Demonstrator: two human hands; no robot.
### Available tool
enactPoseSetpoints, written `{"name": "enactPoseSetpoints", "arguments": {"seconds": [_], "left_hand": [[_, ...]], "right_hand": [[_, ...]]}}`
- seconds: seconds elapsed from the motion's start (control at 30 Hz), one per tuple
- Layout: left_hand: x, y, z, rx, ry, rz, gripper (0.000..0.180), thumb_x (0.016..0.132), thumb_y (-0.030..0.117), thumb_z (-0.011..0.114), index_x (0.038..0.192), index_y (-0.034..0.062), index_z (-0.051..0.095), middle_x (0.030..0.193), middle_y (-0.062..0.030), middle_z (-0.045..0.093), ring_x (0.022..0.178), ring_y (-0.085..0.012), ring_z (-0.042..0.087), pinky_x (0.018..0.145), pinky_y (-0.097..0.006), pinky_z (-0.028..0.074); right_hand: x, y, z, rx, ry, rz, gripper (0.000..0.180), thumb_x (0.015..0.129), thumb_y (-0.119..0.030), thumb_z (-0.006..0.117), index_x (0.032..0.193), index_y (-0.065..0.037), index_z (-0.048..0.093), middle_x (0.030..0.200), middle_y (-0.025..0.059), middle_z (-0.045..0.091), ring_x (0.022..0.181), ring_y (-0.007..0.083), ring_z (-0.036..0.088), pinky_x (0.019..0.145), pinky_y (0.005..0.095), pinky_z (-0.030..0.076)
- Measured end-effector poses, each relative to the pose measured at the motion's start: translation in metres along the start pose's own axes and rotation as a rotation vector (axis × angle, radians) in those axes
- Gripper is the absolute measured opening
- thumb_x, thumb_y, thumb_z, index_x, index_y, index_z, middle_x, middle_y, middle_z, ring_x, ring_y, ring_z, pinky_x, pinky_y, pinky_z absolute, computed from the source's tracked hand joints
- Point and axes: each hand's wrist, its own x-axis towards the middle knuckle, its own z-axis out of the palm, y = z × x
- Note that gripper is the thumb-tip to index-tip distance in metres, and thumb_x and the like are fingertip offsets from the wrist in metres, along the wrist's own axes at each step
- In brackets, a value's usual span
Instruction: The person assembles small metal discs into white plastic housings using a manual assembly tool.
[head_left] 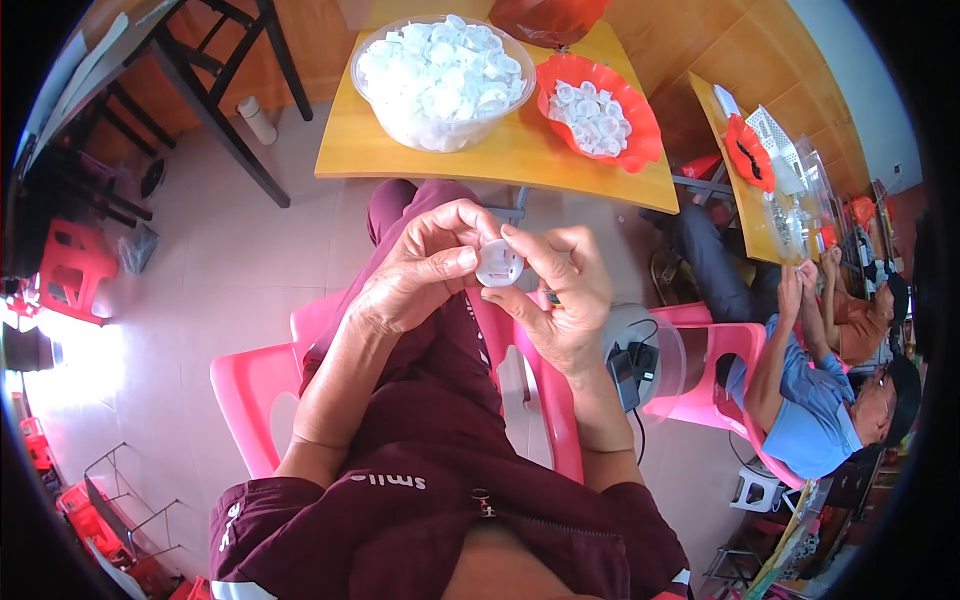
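Between my two hands, above my lap, is a small round white plastic piece (499, 264) with slots in its face. My left hand (425, 262) pinches its left edge between thumb and fingers. From the other side my right hand (562, 290) grips the right edge, thumb below and forefinger above. Beyond my hands, a large clear bowl (436, 128) on the table is heaped with similar white plastic pieces. To its right a red wavy-rimmed dish (645, 140) holds more small white and clear pieces.
The yellow wooden table (345, 150) ends just beyond my knees. A pink chair (245, 400) is under me. At right, a round stool (625, 330) carries black adapters (632, 370) with a cable. Two people work at another table (755, 215). Dark stool legs (225, 110) stand at far left.
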Motion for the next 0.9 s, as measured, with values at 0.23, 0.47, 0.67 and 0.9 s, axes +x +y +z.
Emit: {"name": "enactPoseSetpoints", "arguments": {"seconds": [0.23,0.47,0.67,0.9], "left_hand": [[0.002,-0.007,0.006,-0.098,-0.033,0.001,0.032,0.079,0.016,0.068,0.104,0.0042,0.052,0.098,-0.0056,0.058,0.089,-0.0138,0.056,0.074,-0.027,0.047],[0.002,-0.013,0.003,-0.116,-0.004,0.053,0.032,0.081,0.014,0.065,0.107,0.0028,0.052,0.1,-0.0078,0.059,0.092,-0.0165,0.058,0.079,-0.03,0.049],[0.0,-0.009,0.003,-0.128,0.025,0.07,0.029,0.084,0.014,0.061,0.11,0.0011,0.053,0.101,-0.0089,0.059,0.093,-0.0169,0.059,0.079,-0.03,0.05],[-0.002,-0.009,0.007,-0.003,0.082,0.128,0.027,0.086,0.014,0.058,0.11,0.0006,0.056,0.108,-0.0126,0.06,0.095,-0.0161,0.058,0.078,-0.027,0.049]], "right_hand": [[-0.002,0.001,0.001,-0.045,0.069,-0.034,0.049,0.061,-0.012,0.081,0.107,-0.007,0.064,0.082,0.0009,0.052,0.056,0.0041,0.04,0.04,0.0177,0.03],[-0.008,-0.009,0.005,-0.122,0.108,0.041,0.051,0.064,-0.012,0.078,0.112,-0.005,0.061,0.082,0.0076,0.056,0.063,0.0139,0.051,0.052,0.0256,0.043],[-0.002,-0.013,-0.011,-0.109,0.039,-0.02,0.04,0.076,0.0,0.057,0.116,-0.003,0.059,0.074,0.0071,0.046,0.063,0.0147,0.044,0.054,0.0251,0.041],[-0.009,-0.014,-0.012,-0.157,0.059,0.017,0.038,0.069,0.005,0.066,0.104,-0.011,0.067,0.071,0.0036,0.044,0.051,0.011,0.044,0.046,0.0222,0.037]]}}
